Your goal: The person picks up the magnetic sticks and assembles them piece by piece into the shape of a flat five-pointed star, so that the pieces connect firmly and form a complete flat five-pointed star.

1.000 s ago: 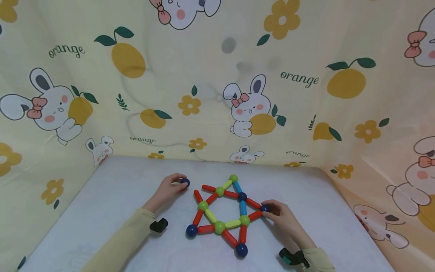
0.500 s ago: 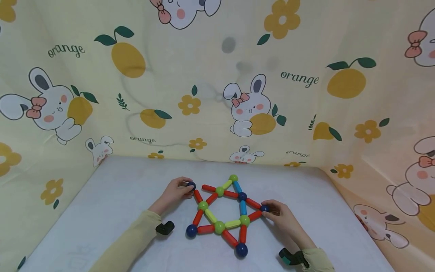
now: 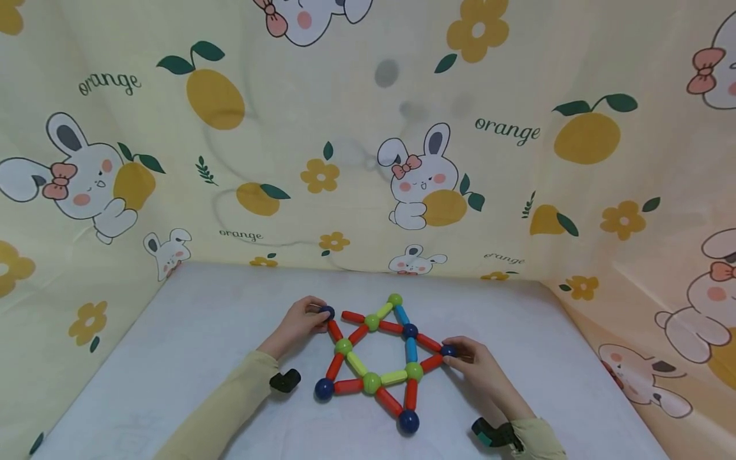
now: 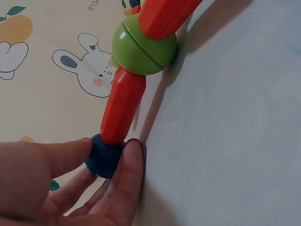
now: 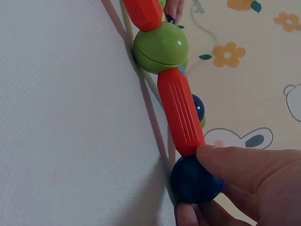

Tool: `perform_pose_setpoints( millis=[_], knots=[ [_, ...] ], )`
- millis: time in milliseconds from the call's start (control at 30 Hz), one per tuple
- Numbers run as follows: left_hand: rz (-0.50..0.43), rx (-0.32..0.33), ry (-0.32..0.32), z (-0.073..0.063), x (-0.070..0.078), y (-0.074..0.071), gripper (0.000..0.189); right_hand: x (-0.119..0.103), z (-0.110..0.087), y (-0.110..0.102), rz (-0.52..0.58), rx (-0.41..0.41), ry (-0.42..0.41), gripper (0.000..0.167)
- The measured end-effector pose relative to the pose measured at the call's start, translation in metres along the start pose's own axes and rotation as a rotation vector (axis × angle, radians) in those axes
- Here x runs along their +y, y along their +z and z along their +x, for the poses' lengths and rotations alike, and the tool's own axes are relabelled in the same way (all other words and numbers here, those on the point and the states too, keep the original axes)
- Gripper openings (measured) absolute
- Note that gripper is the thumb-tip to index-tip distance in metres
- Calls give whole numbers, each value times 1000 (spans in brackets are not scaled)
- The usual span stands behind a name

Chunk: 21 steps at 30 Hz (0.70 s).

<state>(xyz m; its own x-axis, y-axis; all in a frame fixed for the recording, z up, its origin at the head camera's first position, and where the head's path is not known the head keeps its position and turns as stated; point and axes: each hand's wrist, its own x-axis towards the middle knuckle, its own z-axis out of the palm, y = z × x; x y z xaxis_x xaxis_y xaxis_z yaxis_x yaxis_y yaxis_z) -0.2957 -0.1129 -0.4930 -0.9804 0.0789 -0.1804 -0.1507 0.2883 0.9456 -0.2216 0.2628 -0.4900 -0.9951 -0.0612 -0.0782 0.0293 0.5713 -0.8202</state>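
On the white tabletop lies a star-like frame of toy building rods and balls. My left hand pinches a dark blue ball at the frame's upper left. In the left wrist view this ball meets the end of a red rod, which runs to a green ball. My right hand pinches another dark blue ball at the right tip, where two red rods converge. The right wrist view shows the thumb at the joint of ball and red rod. Near the top, one red rod has a free left end.
Dark blue balls form the lower left tip and the bottom tip. A small green ball tops the frame. A printed cloth with rabbits and oranges rises behind and beside the table. Each wrist wears a black device.
My left hand has moved right with its dark blue ball, from apart to the upper end of the leftmost red rod. The right hand stays on its ball.
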Motion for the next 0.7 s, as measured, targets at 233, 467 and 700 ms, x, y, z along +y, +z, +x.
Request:
perform_pose_setpoints(
  millis=[233,467,700],
  knots=[
    [-7,-13,3,4,1,2,28,3,1,-1,-2,0,-13,33],
    [16,-43,17,5,6,7,31,4,2,0,-5,3,-15,33],
    [27,-42,13,5,7,10,32,6,2,0,1,2,-16,33]
  ],
)
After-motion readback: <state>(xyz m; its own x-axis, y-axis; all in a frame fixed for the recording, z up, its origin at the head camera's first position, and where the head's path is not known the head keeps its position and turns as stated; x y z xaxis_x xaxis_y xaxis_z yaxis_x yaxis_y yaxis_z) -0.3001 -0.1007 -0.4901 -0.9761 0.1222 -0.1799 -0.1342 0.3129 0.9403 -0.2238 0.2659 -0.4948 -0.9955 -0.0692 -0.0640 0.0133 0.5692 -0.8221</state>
